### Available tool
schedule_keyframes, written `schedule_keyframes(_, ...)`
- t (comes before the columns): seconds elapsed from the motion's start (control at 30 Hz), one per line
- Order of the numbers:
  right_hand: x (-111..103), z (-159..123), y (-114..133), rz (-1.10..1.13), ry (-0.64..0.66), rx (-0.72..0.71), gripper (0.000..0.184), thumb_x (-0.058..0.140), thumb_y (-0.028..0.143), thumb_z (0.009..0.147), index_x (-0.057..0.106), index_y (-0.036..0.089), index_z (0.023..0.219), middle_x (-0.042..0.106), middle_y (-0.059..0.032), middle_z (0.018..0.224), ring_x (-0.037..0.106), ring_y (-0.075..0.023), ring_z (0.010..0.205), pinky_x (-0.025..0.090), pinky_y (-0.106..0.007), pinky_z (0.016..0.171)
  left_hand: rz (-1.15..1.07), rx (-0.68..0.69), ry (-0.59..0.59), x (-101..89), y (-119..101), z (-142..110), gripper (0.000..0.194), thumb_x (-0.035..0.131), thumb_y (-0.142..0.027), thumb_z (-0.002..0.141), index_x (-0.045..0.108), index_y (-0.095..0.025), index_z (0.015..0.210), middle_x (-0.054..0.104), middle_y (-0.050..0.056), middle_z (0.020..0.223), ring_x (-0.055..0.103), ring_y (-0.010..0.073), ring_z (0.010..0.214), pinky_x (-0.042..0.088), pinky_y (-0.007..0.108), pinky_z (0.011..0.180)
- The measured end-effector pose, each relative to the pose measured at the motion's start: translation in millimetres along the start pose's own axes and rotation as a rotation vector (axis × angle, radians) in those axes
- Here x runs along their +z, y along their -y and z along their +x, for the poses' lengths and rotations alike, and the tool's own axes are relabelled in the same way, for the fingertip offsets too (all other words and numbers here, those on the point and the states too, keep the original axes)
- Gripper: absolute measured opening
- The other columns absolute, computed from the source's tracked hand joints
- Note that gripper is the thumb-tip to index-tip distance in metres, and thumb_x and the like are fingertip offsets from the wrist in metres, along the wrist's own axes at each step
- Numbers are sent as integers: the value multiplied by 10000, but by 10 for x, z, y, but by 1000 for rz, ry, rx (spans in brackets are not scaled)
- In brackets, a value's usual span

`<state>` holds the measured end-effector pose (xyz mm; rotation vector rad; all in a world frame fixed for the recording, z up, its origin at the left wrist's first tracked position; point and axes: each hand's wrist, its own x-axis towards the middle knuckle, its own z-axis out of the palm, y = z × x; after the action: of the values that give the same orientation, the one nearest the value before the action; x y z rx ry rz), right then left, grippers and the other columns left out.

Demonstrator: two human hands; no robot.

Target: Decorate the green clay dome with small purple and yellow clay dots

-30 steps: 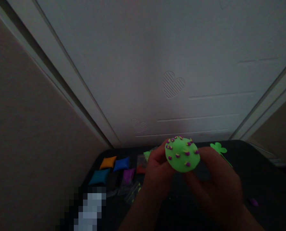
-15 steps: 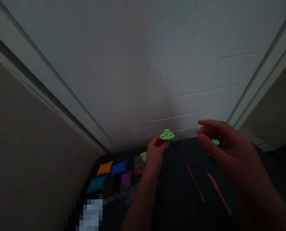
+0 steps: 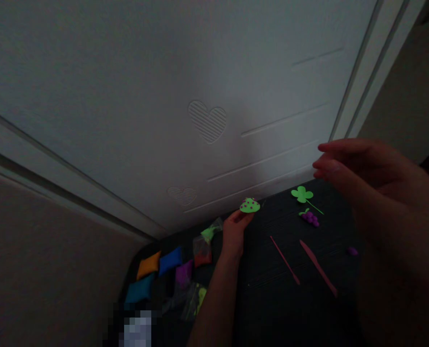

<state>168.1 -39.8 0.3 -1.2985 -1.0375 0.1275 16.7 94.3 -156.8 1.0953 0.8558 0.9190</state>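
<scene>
My left hand (image 3: 233,233) is closed around the underside of a small domed green piece (image 3: 249,206) with purple dots, like a clay mushroom cap, held up near the white panel. What lies beneath the cap is hidden by the fingers. My right hand (image 3: 381,193) is raised at the right, fingers bent and the index apart from the thumb; nothing shows in it. Below and left of it lie a green four-leaf clover (image 3: 301,194) with a thin stem and a purple grape cluster (image 3: 310,218). A purple lump (image 3: 352,251) lies beside the right wrist.
Two pink modelling tools, a thin stick (image 3: 285,260) and a knife-shaped one (image 3: 318,267), lie on the dark table (image 3: 268,308). Several coloured clay packets, including orange (image 3: 148,265) and blue (image 3: 170,260), are at the left. The white panel (image 3: 145,96) rises behind the table.
The view has swung, bringing the clover, grapes and purple lump into sight. My right hand is farther up and right in the picture. My left hand still holds the dotted cap, now tilted slightly differently.
</scene>
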Motion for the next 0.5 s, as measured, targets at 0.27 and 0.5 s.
schedule_keyframes(0.27,60,-17,20,-3,70,2,171,607,293,786,618,286,956,630,13,871,613,-136,779,462,-259,718,-120,-127,-16,-31,-58,-13,323,503,-304,843,505,-146,1124,542,89,1122,560,197,950,486,405,786)
schedule_keyframes(0.5,62,-26,-12,-6,95,0,158,587,312,799,607,311,956,638,25,881,604,-140,777,446,-273,701,-183,-157,18,-2,-172,-78,323,500,-309,844,505,-146,1123,543,89,1120,561,195,946,486,403,785)
